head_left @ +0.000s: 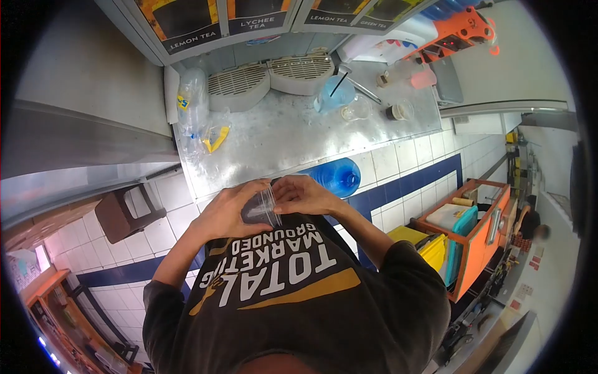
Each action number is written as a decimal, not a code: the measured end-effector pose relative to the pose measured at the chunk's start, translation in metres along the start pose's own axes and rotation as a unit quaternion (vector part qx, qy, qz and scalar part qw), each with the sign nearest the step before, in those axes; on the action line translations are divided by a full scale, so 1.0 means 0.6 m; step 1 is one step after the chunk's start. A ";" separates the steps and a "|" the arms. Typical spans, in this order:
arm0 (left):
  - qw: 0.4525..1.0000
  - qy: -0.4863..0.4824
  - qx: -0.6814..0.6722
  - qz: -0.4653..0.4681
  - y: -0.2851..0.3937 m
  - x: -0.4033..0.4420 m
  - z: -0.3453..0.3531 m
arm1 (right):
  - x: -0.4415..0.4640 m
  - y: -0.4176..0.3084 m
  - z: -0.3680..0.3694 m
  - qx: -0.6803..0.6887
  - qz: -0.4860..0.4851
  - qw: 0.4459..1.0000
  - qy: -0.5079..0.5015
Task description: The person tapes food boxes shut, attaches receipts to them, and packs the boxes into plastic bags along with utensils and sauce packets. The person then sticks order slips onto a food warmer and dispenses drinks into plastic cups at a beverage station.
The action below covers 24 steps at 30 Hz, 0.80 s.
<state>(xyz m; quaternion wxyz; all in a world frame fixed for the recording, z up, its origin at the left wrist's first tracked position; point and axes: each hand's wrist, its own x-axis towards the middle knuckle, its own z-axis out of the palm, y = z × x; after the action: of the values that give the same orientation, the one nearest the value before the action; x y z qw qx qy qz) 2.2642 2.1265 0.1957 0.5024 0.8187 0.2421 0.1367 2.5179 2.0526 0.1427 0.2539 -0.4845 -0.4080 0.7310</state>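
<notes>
A short stack of clear plastic cups (260, 208) is held sideways in front of my chest, the rims facing right. My left hand (235, 209) wraps round the body of the cups. At the rims, the fingers of my right hand (305, 195) are bent and pinch the edge. How many cups there are I cannot make out. Just beyond my right hand, a large blue water bottle (336, 177) lies below the counter edge, partly hidden by the hand.
On the metal counter (261, 140) stand a blue pitcher (335, 93), a clear cup (356, 109) and a cup with dark contents (398, 111). Wrapped plastic cups (192, 103) lie at its left. Drip trays (238, 84) line the back; an orange cabinet (478, 252) stands right.
</notes>
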 end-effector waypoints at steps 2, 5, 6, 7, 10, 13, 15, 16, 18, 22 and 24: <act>1.000 -0.003 0.003 -0.005 0.006 -0.001 -0.005 | 0.000 -0.003 0.004 -0.006 0.004 1.000 0.002; 0.997 -0.051 0.013 -0.060 0.022 0.003 -0.020 | 0.004 -0.008 0.004 -0.025 0.031 0.999 -0.005; 0.997 -0.057 0.016 -0.045 0.025 0.005 -0.023 | 0.007 -0.003 0.002 -0.039 0.025 0.999 -0.009; 0.997 -0.062 0.019 -0.030 0.027 0.006 -0.025 | 0.009 0.000 0.001 -0.053 0.019 0.998 -0.014; 0.997 -0.074 0.025 -0.016 0.022 0.010 -0.031 | 0.009 -0.022 0.001 -0.077 0.025 0.996 -0.024; 0.995 -0.095 0.027 -0.015 0.014 0.010 -0.034 | 0.016 -0.012 -0.001 -0.129 0.023 0.990 -0.044; 0.993 -0.110 0.034 -0.018 -0.009 -0.001 -0.031 | 0.007 -0.001 -0.030 -0.046 0.033 0.998 -0.026; 0.991 -0.125 0.043 -0.020 -0.018 -0.004 -0.032 | 0.002 -0.001 -0.052 0.036 0.041 0.998 -0.007; 0.995 -0.094 0.016 -0.025 -0.022 -0.012 -0.030 | -0.005 -0.018 -0.073 -0.008 0.090 0.995 0.044; 1.000 -0.019 -0.008 -0.019 -0.028 -0.021 -0.019 | -0.012 -0.055 -0.043 -0.157 0.035 0.986 0.038; 0.999 0.011 -0.021 -0.031 -0.032 -0.028 -0.020 | 0.003 -0.065 -0.027 -0.234 -0.120 0.960 0.097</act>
<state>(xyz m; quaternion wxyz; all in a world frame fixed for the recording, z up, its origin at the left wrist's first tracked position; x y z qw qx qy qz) 2.2394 2.1340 0.1843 0.5210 0.7985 0.2697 0.1352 2.5311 2.0806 0.1714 0.2580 -0.5458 -0.5963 0.5291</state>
